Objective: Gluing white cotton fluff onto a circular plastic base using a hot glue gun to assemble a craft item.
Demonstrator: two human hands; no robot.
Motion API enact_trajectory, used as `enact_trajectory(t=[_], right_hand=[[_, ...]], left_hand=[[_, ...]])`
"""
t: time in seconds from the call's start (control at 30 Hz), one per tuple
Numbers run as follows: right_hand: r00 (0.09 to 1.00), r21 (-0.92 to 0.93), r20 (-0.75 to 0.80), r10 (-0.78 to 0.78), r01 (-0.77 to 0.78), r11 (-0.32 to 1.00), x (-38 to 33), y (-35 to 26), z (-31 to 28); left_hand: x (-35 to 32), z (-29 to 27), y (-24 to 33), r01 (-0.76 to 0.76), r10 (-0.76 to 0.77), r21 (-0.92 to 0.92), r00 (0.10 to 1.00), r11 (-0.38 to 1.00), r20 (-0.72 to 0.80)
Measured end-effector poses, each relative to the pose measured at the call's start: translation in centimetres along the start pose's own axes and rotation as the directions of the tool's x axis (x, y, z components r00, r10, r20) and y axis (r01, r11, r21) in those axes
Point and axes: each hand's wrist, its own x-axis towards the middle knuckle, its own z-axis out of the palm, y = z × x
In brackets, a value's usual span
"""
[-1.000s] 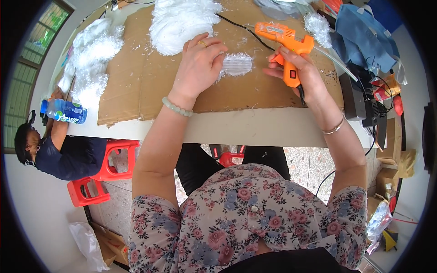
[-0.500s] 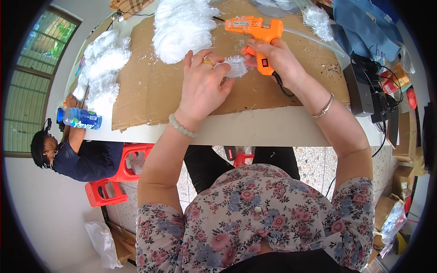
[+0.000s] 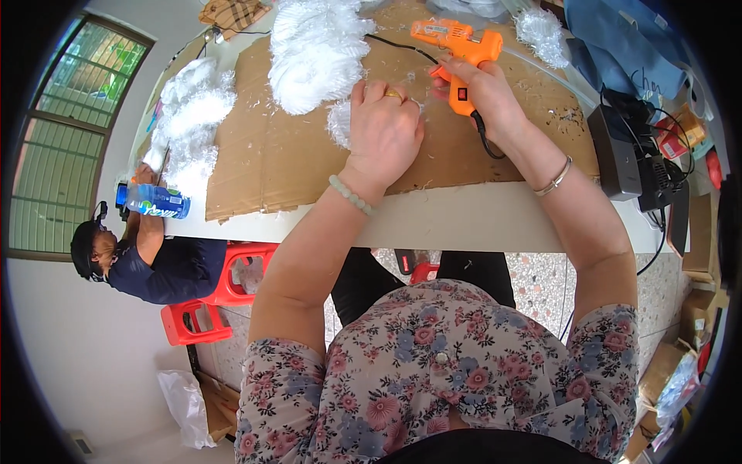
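Note:
My right hand (image 3: 492, 100) is wrapped round the grip of an orange hot glue gun (image 3: 464, 48), whose nozzle points left above the cardboard. My left hand (image 3: 385, 135) is closed over the cardboard with its back facing up, its fingers curled on a small white fringed piece (image 3: 338, 125). Part of that piece shows to the left of the hand; the fingertips and the rest are hidden. Beyond my left hand lies a large heap of white fringed strands (image 3: 317, 58). The gun's black cord (image 3: 488, 139) hangs from the grip.
Beneath everything is a cardboard sheet (image 3: 263, 166) on a white table (image 3: 464, 224). Another white fluffy pile (image 3: 189, 116) and a blue-capped bottle (image 3: 158, 201) are at left, near a seated person (image 3: 166, 263). A black box (image 3: 613, 155) with cables and blue fabric (image 3: 626, 54) stand at right.
The glue gun has moved slightly up and right. My left hand has turned and its fingers have closed in; the white piece now shows at its left rather than its right.

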Motion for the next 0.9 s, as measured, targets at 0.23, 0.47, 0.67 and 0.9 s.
enact_trajectory(t=[0.23, 0.47, 0.67, 0.9], right_hand=[[0.996, -0.052, 0.087, -0.001, 0.005, 0.999, -0.3, 0.8, 0.4], [0.981, -0.112, 0.193, 0.03, -0.008, 0.994, 0.0, 1.6, 1.8], [0.973, -0.103, 0.231, 0.026, -0.002, 0.995, 0.5, 2.1, 2.7], [0.967, -0.113, 0.245, 0.07, -0.043, 0.993, 1.6, 3.0, 2.1]], left_hand=[[-1.1, 0.2, -1.3, 0.153, -0.17, -0.187, 0.982, 0.97, -0.078], [-1.7, 0.6, -2.0, 0.238, -0.25, -0.246, 0.968, 0.94, -0.019], [-1.8, 0.5, -2.4, 0.274, -0.282, -0.22, 0.96, 0.936, -0.005], [-2.9, -2.0, -2.4, 0.348, -0.368, -0.303, 0.93, 0.887, -0.009]])
